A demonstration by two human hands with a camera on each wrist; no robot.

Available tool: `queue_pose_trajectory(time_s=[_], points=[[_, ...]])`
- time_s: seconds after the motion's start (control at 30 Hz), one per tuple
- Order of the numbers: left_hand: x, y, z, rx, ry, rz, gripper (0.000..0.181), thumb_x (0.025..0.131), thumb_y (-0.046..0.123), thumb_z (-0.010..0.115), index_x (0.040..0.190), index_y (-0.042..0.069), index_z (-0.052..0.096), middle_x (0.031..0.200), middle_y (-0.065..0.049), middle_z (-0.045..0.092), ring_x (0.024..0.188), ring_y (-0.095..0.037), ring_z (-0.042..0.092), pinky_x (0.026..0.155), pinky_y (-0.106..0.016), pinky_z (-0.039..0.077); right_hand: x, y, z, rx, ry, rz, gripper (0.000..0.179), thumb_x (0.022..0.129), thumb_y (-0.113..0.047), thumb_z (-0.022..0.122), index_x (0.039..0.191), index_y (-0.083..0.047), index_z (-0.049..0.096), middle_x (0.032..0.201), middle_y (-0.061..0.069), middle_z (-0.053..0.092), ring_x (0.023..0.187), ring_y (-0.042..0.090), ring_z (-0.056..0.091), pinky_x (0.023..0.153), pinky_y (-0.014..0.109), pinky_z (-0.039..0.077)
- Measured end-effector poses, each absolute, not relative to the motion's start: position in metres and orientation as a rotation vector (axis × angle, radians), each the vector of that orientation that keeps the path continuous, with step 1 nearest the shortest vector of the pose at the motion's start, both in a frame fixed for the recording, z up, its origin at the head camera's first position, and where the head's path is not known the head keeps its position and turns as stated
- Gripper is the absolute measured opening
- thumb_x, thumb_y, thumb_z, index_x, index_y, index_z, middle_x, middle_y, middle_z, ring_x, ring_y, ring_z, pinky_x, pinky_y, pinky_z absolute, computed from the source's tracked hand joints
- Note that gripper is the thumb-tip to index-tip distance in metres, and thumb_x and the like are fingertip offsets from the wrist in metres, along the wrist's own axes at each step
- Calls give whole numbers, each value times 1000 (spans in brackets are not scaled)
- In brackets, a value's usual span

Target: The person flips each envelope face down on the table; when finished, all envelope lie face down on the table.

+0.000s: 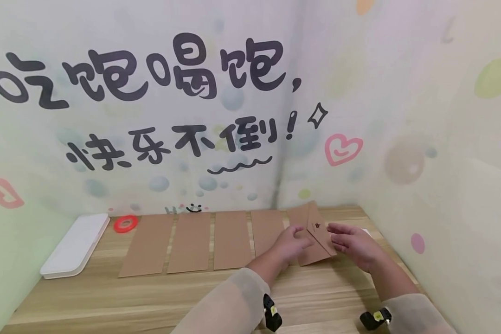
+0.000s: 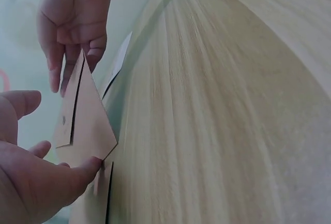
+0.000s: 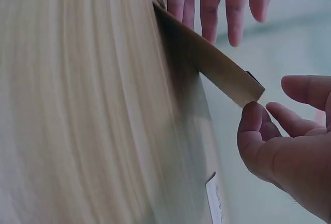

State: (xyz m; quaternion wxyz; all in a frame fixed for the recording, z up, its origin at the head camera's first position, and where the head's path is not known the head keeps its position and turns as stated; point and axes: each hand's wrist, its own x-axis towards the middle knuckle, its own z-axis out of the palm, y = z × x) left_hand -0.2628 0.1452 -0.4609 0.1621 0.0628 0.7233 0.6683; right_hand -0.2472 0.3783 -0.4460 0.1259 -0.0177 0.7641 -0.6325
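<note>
A brown paper envelope [image 1: 313,232] with a pointed flap and small dark print lies tilted at the right end of a row, its right side raised off the table. My left hand [image 1: 291,243] touches its left part, and in the left wrist view a fingertip meets the lower corner. The left thumb stands apart. My right hand [image 1: 355,243] is at the raised right edge; in the right wrist view its fingertips [image 3: 252,111] touch the corner from below, with the thumb held away. Beside it, partly under the left hand, is another brown envelope [image 1: 267,227].
Further brown envelopes [image 1: 231,239] lie flat in a row to the left on the wooden table [image 1: 150,301]. A red tape roll [image 1: 125,224] and a white case [image 1: 76,246] are at the far left. A white printed card [image 3: 214,200] lies near the right wall.
</note>
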Motion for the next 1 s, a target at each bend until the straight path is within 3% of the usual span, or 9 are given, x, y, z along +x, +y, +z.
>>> queue_pose_trajectory(time_s=[0.2,0.4,0.63,0.73,0.93,1.0], points=[[-261,150,-452,194,2038,1929,64,98,34,78,155,15,55,165,-15,49,152,-39,47,123,-60,43,-242,364,-443,-128,2172,-1886,65,107,-5,55,165,9,27,170,31,29,117,2,65,96,21,57],[-259,153,-442,186,2045,1923,60,100,34,77,155,21,55,164,-13,50,150,-37,49,119,-60,46,-234,352,-435,-163,2167,-1886,66,107,-8,58,165,4,31,171,26,29,118,4,64,98,21,56],[-257,153,-438,184,1949,2004,57,102,31,73,155,19,55,166,-4,48,118,-23,71,102,-44,62,-229,340,-429,-182,2151,-1906,66,108,-12,60,166,1,31,166,23,34,122,4,63,102,25,55],[-255,153,-436,163,1975,2018,54,100,31,74,152,23,58,162,0,53,113,-21,71,100,-44,62,-228,334,-430,-191,2132,-1894,68,107,-15,62,166,0,32,161,18,39,121,5,63,102,27,55],[-252,152,-434,116,2090,1991,50,99,26,71,149,27,61,155,0,60,141,-26,57,115,-55,51,-230,328,-435,-175,2099,-1881,70,108,-19,62,167,0,29,166,20,37,122,4,64,104,29,55],[-252,151,-435,106,2087,2002,49,101,25,67,150,24,61,153,0,61,143,-27,56,116,-57,50,-231,329,-437,-155,2107,-1872,69,109,-22,61,167,-1,29,169,22,35,125,5,62,106,30,54]])
